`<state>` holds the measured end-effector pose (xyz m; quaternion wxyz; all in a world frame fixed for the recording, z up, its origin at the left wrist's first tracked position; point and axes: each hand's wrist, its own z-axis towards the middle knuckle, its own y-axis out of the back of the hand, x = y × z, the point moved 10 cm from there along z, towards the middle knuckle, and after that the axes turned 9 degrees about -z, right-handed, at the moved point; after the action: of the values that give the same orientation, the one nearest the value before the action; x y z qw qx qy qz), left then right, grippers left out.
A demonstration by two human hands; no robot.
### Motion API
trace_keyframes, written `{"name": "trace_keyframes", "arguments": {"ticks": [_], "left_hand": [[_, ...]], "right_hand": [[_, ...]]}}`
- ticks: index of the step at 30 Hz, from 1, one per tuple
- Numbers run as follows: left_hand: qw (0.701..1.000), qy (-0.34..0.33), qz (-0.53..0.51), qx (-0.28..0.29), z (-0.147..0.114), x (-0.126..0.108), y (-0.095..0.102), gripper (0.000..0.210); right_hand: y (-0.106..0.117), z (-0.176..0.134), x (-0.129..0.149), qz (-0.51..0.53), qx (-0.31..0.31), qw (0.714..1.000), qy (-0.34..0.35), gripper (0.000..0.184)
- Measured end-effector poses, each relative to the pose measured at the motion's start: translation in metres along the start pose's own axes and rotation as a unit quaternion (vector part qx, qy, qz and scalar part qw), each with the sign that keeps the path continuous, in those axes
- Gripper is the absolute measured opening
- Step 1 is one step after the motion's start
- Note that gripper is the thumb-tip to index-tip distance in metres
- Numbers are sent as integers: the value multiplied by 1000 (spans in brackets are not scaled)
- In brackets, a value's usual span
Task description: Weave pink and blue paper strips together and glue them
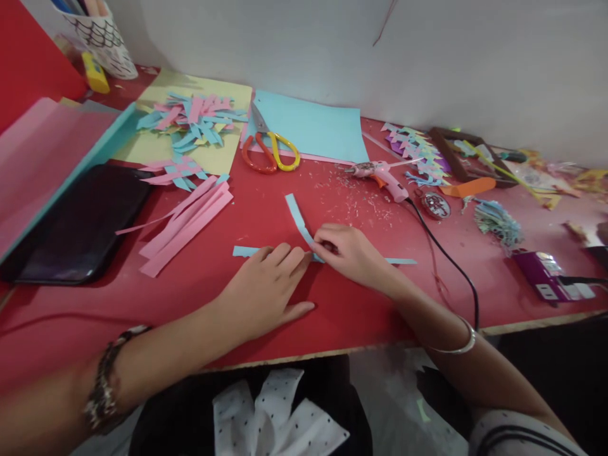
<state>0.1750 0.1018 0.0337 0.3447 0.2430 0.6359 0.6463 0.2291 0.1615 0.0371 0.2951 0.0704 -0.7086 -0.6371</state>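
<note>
My left hand (266, 288) lies flat on the red table, its fingertips pressing down a light blue paper strip (244, 251). The thumb is spread away from the fingers. My right hand (349, 253) is closed in a pinch on another light blue paper strip (297, 215), which sticks up and left from its fingertips. The spot where the strips meet is partly hidden by my fingers. Past my right wrist, a blue strip end (401, 261) shows on the table. Several loose pink strips (187, 228) lie to the left of my left hand.
Scissors (272, 142) and a pink glue gun (380, 177) lie behind my hands, its black cord (451, 272) curving right. A pile of cut strips (194, 120), a dark phone or tablet (80, 228) and paper sheets (52, 158) are left. A purple power socket (546, 275) sits right.
</note>
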Motion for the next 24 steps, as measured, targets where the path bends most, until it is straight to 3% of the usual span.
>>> {"name": "trace_keyframes", "arguments": {"ticks": [3, 12, 24], "left_hand": [[1000, 9, -19, 19, 5, 1, -2, 60], [1000, -7, -19, 2, 7, -3, -1, 59], [1000, -1, -17, 5, 4, -4, -3, 60]], "right_hand": [[0, 1, -5, 1, 0, 1000, -7, 21], [-2, 2, -14, -9, 12, 1000, 1, 23], [6, -1, -23, -44, -37, 998, 16, 23]]}}
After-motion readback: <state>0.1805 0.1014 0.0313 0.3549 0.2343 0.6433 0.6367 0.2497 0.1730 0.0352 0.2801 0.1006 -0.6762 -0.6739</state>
